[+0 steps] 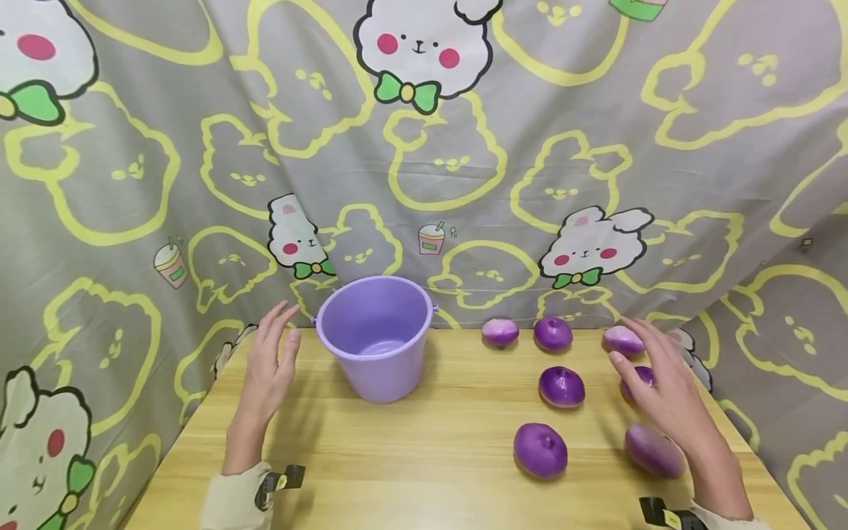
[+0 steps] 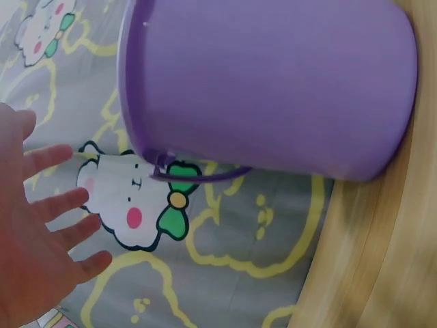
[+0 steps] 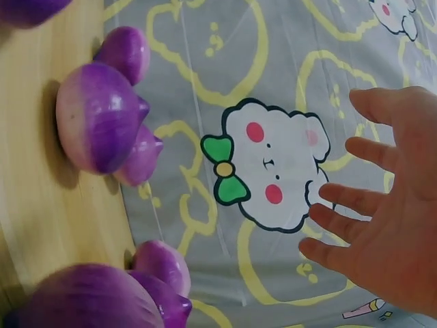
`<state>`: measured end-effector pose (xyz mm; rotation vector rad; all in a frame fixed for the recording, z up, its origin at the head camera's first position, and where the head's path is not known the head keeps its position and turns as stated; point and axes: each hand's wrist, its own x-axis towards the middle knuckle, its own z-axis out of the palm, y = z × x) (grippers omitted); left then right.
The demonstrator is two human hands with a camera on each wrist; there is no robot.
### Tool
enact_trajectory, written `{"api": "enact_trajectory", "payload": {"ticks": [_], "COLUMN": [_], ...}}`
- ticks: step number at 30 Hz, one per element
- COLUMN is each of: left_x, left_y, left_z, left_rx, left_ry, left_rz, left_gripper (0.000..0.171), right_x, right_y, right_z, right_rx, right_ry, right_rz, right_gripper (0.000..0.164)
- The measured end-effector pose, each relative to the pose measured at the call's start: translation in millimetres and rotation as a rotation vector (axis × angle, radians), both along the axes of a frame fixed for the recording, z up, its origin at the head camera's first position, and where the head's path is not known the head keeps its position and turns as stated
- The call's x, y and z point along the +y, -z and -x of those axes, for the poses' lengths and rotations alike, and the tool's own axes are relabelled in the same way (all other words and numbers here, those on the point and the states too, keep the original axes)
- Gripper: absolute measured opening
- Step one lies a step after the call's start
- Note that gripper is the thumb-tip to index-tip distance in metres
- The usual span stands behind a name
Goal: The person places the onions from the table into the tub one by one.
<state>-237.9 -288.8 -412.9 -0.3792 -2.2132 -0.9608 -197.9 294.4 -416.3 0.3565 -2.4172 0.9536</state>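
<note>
A purple bucket (image 1: 380, 368) stands upright on the table, left of centre; its wall (image 2: 273, 89) fills much of the left wrist view. Left of it hovers my left hand (image 1: 268, 364), fingers extended, apart from the bucket and holding nothing. My right hand (image 1: 669, 390) hangs over the right side of the table with its fingers spread and nothing in them. Several purple onions lie below and around it, among them a front one (image 1: 541, 450), a middle one (image 1: 562, 387) and a pale-sided one (image 1: 654, 451). The right hand partly covers an onion (image 1: 637, 383) beneath it.
The wooden table (image 1: 424, 471) ends at a grey curtain (image 1: 358, 169) printed with cartoon animals, which hangs close behind the bucket and onions. Two more onions sit at the back edge, a pale one (image 1: 500, 333) and a dark one (image 1: 553, 334). A bucket handle (image 2: 212, 176) hangs down at its side.
</note>
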Motion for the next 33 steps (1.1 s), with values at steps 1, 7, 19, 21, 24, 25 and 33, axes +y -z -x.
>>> {"api": "enact_trajectory", "payload": {"ticks": [1,7,19,21,24,25,33], "left_x": [3,15,23,24,27,28,52], "left_y": [-0.3,1.5,8.4,8.7,9.7,9.9,-5.9], "left_z": [-0.2,-3.1,-5.6,-5.8,-5.7,-6.1,-21.7], "left_rx": [0.009,0.076,0.122,0.141,0.167,0.175,0.229], "left_ry": [0.004,0.015,0.069,0.07,0.08,0.089,0.129], "left_rz": [-0.012,-0.078,-0.129,-0.131,-0.127,-0.127,-0.151], "left_gripper": [0.04,0.037,0.033,0.032,0.031,0.031,0.027], "right_x": [0,-3,-17,-20,-21,-21,-17], "right_y": [0.0,2.3,4.4,4.7,5.4,5.7,8.5], "right_z": [-1.4,-7.5,-3.2,-2.5,-4.8,-6.1,-13.2], "right_rx": [-0.005,-0.009,0.015,0.012,-0.015,-0.027,-0.116], "right_ry": [0.006,0.013,-0.078,-0.094,-0.092,-0.087,-0.155], "right_rz": [0.006,0.027,0.03,0.014,-0.002,-0.006,-0.04], "right_gripper": [0.062,0.065,0.063,0.061,0.059,0.059,0.049]}}
